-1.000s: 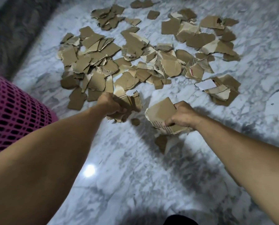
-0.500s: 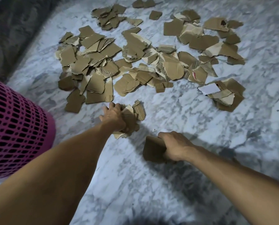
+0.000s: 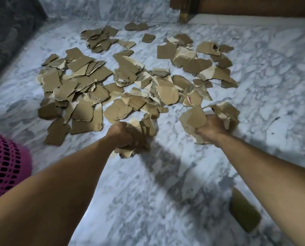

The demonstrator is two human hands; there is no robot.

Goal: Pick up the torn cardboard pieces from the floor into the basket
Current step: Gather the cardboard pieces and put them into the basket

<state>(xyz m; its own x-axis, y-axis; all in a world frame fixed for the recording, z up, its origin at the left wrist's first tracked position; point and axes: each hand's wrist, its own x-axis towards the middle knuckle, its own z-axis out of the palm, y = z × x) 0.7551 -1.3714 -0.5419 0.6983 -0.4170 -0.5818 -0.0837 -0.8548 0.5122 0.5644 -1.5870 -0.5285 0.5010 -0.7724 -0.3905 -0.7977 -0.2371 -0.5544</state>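
The marble floor [image 3: 263, 71] carries a wide scatter of torn cardboard pieces [image 3: 98, 82] ahead of both arms. The pink mesh basket [image 3: 4, 167] stands at the left edge, apart from the scatter. One loose cardboard piece [image 3: 244, 215] lies beneath the right forearm. The left hand [image 3: 121, 134] grasps a bunch of pieces; the right hand [image 3: 210, 126] grasps a second bunch.
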